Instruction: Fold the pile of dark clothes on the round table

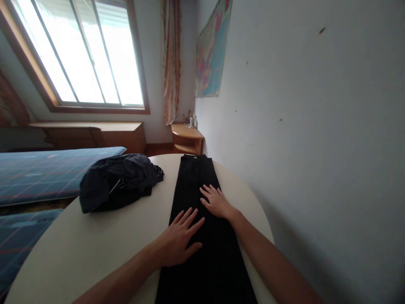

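Observation:
A pair of black trousers (205, 261) lies lengthwise on a round white table (126, 249), its waistband at the far edge and its lower part running out of the bottom of the view. My left hand (180, 236) rests on the left side of the cloth with its fingers spread. Farther up and to the right, my right hand (217, 202) lies flat on the trousers, fingers also apart. Neither hand grips anything. To the left on the table sits a crumpled heap of dark clothes (122, 181), apart from both hands.
A white wall (310, 147) stands close along the table's right side. Beds with blue plaid mattresses (47, 173) are at the left. Beyond are a wooden corner shelf (188, 133), a long low cabinet (123, 131) and a bright window (85, 55).

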{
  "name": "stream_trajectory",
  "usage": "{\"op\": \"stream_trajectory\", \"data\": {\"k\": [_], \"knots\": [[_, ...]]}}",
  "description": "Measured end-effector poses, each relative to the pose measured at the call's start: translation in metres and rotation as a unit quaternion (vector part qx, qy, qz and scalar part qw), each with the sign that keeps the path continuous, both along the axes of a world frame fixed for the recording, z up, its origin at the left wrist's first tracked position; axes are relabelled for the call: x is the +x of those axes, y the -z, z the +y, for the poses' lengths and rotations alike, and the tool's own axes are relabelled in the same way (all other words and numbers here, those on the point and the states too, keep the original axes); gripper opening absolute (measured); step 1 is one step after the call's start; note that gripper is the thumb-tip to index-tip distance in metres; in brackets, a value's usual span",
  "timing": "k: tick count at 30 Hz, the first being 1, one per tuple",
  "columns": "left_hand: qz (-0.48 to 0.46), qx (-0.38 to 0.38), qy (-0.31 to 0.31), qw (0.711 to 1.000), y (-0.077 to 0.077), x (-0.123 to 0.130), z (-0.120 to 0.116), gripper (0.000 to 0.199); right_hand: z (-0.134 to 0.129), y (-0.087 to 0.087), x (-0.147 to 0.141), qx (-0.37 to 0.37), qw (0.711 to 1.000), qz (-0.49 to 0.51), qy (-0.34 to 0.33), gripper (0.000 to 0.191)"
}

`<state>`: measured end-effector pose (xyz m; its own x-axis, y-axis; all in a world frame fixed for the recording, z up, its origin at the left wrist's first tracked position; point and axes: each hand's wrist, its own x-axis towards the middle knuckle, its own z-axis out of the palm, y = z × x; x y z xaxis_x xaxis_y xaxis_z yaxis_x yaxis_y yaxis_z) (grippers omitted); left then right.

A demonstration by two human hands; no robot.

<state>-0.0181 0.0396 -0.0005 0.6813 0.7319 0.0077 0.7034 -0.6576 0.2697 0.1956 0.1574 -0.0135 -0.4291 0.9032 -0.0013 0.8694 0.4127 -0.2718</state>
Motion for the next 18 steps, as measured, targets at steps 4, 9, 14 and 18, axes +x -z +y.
{"op": "stream_trajectory", "data": {"k": [4, 9, 14, 18], "knots": [[-0.007, 0.001, 0.016, 1.000, 0.001, -0.003, 0.000, 0.065, -0.003, 0.000, -0.003, 0.008, 1.000, -0.014, 0.005, 0.061], [-0.016, -0.005, 0.015, 1.000, 0.002, -0.006, 0.007, 0.065, 0.001, 0.002, -0.007, 0.018, 0.999, -0.027, 0.014, 0.061], [-0.024, 0.004, 0.004, 1.000, 0.002, -0.007, 0.021, 0.061, 0.016, 0.003, -0.013, 0.017, 0.999, -0.029, 0.012, 0.061], [-0.027, 0.011, -0.015, 0.999, -0.001, -0.010, 0.022, 0.059, 0.022, 0.002, -0.016, 0.039, 0.999, 0.008, 0.015, 0.059]]}}
